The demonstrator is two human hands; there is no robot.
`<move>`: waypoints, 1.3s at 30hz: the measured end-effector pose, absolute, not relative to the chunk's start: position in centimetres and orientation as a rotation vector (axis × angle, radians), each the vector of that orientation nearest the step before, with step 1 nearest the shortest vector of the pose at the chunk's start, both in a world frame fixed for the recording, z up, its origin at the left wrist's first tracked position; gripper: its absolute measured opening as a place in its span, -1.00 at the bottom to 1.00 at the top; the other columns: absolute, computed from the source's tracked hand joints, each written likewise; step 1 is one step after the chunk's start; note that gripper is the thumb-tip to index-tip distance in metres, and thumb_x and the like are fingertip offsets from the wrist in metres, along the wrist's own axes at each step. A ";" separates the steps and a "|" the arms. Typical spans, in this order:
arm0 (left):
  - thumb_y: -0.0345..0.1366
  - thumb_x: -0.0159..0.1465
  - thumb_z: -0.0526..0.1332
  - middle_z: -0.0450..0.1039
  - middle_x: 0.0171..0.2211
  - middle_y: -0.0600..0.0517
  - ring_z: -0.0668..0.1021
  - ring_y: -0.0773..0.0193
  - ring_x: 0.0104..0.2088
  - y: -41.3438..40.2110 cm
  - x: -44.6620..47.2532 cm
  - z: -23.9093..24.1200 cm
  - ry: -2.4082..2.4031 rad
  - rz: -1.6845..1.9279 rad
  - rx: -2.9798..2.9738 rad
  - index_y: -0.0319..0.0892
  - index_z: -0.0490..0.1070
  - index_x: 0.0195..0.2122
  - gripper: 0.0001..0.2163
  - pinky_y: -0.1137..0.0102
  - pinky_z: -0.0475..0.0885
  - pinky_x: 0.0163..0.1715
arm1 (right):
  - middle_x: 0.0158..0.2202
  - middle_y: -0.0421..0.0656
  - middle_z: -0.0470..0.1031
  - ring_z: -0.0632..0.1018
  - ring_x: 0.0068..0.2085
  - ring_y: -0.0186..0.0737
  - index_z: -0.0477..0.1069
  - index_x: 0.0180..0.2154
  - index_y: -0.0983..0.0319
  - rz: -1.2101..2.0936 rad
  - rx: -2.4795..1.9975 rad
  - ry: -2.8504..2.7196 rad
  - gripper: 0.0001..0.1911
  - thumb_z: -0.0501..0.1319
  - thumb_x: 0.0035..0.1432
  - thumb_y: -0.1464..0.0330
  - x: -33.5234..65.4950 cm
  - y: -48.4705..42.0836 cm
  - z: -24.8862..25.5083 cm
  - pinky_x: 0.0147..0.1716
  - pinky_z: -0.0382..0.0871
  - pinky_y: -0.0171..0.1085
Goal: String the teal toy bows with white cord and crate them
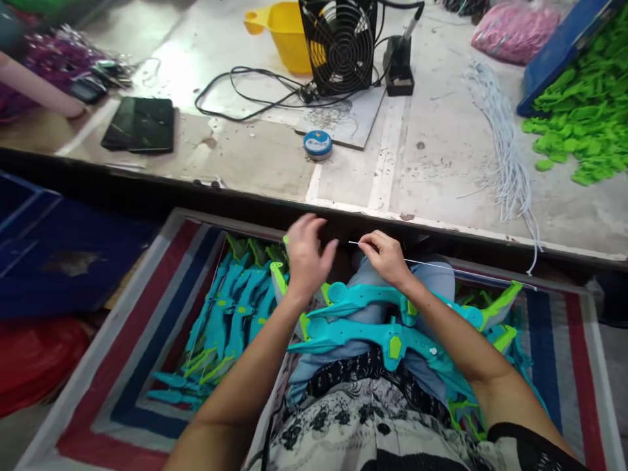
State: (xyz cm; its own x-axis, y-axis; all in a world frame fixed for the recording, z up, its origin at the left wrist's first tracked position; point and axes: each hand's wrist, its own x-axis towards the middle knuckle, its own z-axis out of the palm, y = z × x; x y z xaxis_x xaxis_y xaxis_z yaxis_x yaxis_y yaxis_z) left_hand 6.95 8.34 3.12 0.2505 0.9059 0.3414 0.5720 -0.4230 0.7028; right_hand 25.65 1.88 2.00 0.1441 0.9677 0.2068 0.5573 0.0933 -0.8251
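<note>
Head view: R hand (387, 256) pinches a thin white cord (432, 263) between thumb and fingertips, just below the workbench edge (441, 226). Cord's long axis runs approx 9-to-3 o'clock: a short free tip pokes out toward 9 o'clock from the pinch, and the rest trails toward 3 o'clock, ending near the bundle of white cords (505, 150) that hangs over the bench. L hand (305, 256) sits at 9 o'clock of the tip, fingers spread and curled, clamped on nothing visible; it may touch a green part behind it, cannot tell. Hands are apart, the gap small; L hand is the nearer one to the free tip. Teal-and-green toy bows (373, 327) lie across the lap at 6 o'clock of both hands, long axes also approx 9-to-3; both forearms pass over them. More bows are stacked (230, 307) at 8 o'clock on the striped mat (122, 379). On the bench at 12 o'clock: blue tape roll (318, 144), black fan (339, 44), yellow scoop (279, 29); green parts pile (583, 111) at 2 o'clock. Another person's arm (39, 88) rests at 10 o'clock, well apart. Nothing stands btwn L hand and cord tip.
</note>
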 end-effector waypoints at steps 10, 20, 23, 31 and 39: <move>-0.06 0.33 0.13 0.26 -0.71 0.20 0.30 0.42 -0.75 8.7 7.6 1.7 1.266 1.113 0.576 -0.19 0.34 -0.22 -0.73 0.54 0.26 -0.69 | -0.42 -0.21 0.45 0.42 -0.37 -0.36 0.45 -0.38 0.30 1.221 -1.258 -1.181 -0.78 0.23 0.12 0.25 21.7 4.7 1.2 -0.34 0.27 -0.36; 0.11 0.30 0.12 0.25 -0.72 0.20 0.28 0.39 -0.76 7.1 7.6 3.4 1.039 1.172 0.694 -0.27 0.32 0.11 -0.44 0.49 0.27 -0.75 | -0.38 -0.20 0.39 0.41 -0.30 -0.36 0.51 -0.38 0.29 1.227 -1.094 -1.338 -0.74 0.30 0.10 0.19 21.2 9.8 -0.3 -0.21 0.30 -0.31; 0.10 0.31 0.10 0.24 -0.72 0.19 0.28 0.38 -0.77 7.1 7.4 3.4 1.012 1.160 0.696 -0.29 0.31 0.13 -0.43 0.47 0.28 -0.75 | -0.35 -0.19 0.35 0.38 -0.29 -0.36 0.51 -0.38 0.27 1.197 -1.015 -1.418 -0.71 0.28 0.14 0.15 21.1 10.1 -0.2 -0.21 0.30 -0.30; 0.08 0.32 0.09 0.25 -0.71 0.19 0.27 0.39 -0.77 6.8 7.3 3.7 0.944 1.156 0.699 -0.28 0.35 0.10 -0.46 0.47 0.29 -0.74 | -0.31 -0.19 0.30 0.34 -0.32 -0.38 0.50 -0.37 0.25 1.245 -0.896 -1.474 -0.53 0.25 0.11 -0.05 20.8 10.6 0.6 -0.24 0.31 -0.31; 0.09 0.32 0.09 0.25 -0.71 0.18 0.27 0.38 -0.77 6.7 7.1 4.0 0.885 1.139 0.696 -0.25 0.38 0.04 -0.50 0.46 0.29 -0.74 | -0.30 -0.18 0.31 0.37 -0.26 -0.34 0.52 -0.34 0.23 1.263 -0.851 -1.506 -0.53 0.25 0.11 -0.07 20.9 10.6 1.2 -0.17 0.33 -0.28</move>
